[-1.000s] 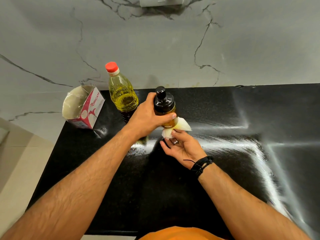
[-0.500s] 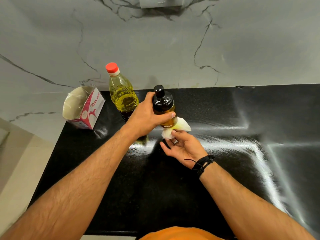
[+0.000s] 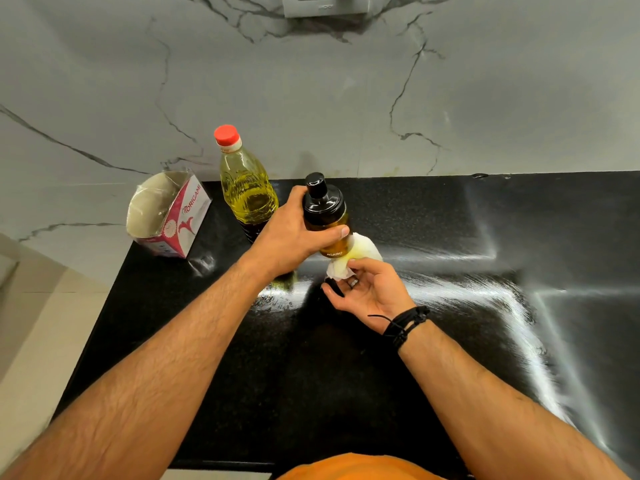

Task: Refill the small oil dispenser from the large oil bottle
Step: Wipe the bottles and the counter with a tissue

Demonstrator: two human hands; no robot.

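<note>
Near the middle of the black counter (image 3: 381,375), the small dispenser (image 3: 325,216) is held off the surface, tilted slightly. It has a glossy black pump top with a narrow neck cap, and an amber body below that shows golden oil and a label with pale lettering. The left hand (image 3: 294,233) is wrapped around its body, fingers closed tight on it just under the black top. At its base sits a crumpled white tissue (image 3: 349,261), stained yellow, touching the lower part. The right hand (image 3: 367,292) cups up from below, its fingertips pinched on the tissue; a ring shows on one finger and a black cord band circles the wrist. Just left and farther back stands the big oil bottle (image 3: 246,188), upright, red cap on, clear plastic with yellow oil. Farther left, an open tissue box (image 3: 169,216) stands at the counter's corner.
</note>
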